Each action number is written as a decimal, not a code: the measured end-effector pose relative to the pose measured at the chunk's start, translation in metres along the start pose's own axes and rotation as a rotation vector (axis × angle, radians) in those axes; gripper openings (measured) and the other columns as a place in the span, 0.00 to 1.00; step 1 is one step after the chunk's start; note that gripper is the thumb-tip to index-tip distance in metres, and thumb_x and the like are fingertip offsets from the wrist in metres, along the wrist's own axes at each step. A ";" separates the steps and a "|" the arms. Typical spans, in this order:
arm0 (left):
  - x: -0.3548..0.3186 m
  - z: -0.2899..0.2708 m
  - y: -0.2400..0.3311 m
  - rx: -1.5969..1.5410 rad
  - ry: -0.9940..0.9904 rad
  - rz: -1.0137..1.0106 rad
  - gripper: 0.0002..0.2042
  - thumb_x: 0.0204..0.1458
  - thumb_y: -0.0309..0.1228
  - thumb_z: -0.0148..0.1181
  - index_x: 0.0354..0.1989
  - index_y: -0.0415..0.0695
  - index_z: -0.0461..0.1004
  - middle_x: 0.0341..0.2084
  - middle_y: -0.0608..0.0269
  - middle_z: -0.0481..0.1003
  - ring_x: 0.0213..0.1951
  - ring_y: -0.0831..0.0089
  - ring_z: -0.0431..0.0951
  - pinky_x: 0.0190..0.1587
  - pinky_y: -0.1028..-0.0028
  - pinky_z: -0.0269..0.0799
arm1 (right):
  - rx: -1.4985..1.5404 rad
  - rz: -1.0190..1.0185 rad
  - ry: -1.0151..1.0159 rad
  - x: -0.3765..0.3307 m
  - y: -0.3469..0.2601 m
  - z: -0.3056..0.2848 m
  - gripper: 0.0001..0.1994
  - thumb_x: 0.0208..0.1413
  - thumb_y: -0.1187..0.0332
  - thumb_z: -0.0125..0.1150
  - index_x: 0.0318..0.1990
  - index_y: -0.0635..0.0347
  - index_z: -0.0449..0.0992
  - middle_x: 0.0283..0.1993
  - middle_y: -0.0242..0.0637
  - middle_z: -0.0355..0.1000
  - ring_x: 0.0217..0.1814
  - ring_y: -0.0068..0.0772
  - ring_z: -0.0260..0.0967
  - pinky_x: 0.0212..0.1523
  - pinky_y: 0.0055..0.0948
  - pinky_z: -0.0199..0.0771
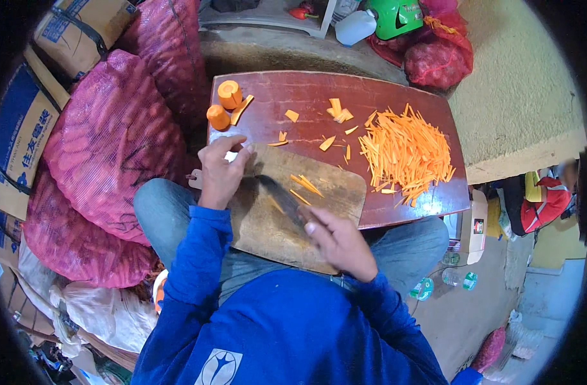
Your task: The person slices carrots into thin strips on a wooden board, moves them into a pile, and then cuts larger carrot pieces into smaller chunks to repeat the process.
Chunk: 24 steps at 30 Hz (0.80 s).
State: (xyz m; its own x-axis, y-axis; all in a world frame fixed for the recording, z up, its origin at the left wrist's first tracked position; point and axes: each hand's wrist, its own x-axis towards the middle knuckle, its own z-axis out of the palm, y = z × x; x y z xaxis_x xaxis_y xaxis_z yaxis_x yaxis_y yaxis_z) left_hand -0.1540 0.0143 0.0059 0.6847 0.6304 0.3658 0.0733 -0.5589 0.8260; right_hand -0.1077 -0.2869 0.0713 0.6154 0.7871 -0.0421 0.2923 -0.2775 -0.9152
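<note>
A worn wooden cutting board [335,192] lies across my lap and the near edge of the red-brown table. Gripped in my right hand [341,240] is a knife [279,196] with a dark blade, slanting up-left over the board. My left hand [223,168] hovers by the board's far left corner, thumb and forefinger apart, with a bright white patch between them that I cannot make out. A few carrot sticks [307,185] rest on the board. Beyond my left hand stand two cut carrot chunks [230,94], a carrot slice [242,110] beside them. Shredded carrot [409,154] is heaped at right.
Carrot scraps [327,143] dot the red-brown table [261,86]. Big pink mesh sacks [117,141] and cardboard boxes [24,135] crowd the left side. Behind the table are a green helmet [398,18] and a red mesh bag [440,61]. Plastic bottles [450,276] lie on the floor at right.
</note>
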 end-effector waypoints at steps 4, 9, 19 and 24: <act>-0.009 0.006 0.013 0.123 -0.113 0.085 0.11 0.54 0.30 0.74 0.45 0.44 0.86 0.34 0.62 0.83 0.43 0.62 0.80 0.58 0.57 0.62 | 0.081 0.287 0.130 0.003 0.014 -0.045 0.19 0.74 0.65 0.61 0.65 0.69 0.78 0.36 0.31 0.78 0.34 0.20 0.72 0.35 0.28 0.74; -0.014 0.014 0.021 0.319 -0.179 0.326 0.08 0.53 0.33 0.75 0.39 0.47 0.84 0.36 0.65 0.80 0.47 0.61 0.77 0.57 0.54 0.60 | 0.152 0.260 0.461 -0.009 0.040 -0.097 0.17 0.76 0.69 0.57 0.66 0.65 0.78 0.28 0.18 0.66 0.27 0.11 0.58 0.26 0.19 0.60; -0.013 0.018 0.015 0.337 -0.108 0.366 0.07 0.55 0.31 0.74 0.39 0.45 0.84 0.34 0.63 0.80 0.42 0.61 0.78 0.55 0.56 0.62 | -0.690 -0.258 0.172 -0.006 0.018 -0.035 0.25 0.63 0.66 0.70 0.66 0.61 0.76 0.40 0.45 0.80 0.43 0.45 0.81 0.44 0.44 0.80; -0.006 0.013 0.013 0.223 0.012 0.242 0.07 0.56 0.30 0.74 0.39 0.42 0.85 0.28 0.60 0.80 0.37 0.59 0.79 0.47 0.60 0.67 | -0.738 -0.302 0.064 -0.005 0.022 -0.011 0.27 0.60 0.64 0.74 0.65 0.59 0.76 0.44 0.43 0.79 0.44 0.48 0.79 0.43 0.45 0.80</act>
State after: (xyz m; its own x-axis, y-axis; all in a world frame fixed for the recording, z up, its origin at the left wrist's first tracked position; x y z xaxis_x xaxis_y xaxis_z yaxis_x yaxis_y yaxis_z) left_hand -0.1478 -0.0039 0.0094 0.6934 0.4700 0.5462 0.0674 -0.7969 0.6003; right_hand -0.0965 -0.3032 0.0557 0.4666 0.8594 0.2093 0.8484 -0.3679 -0.3807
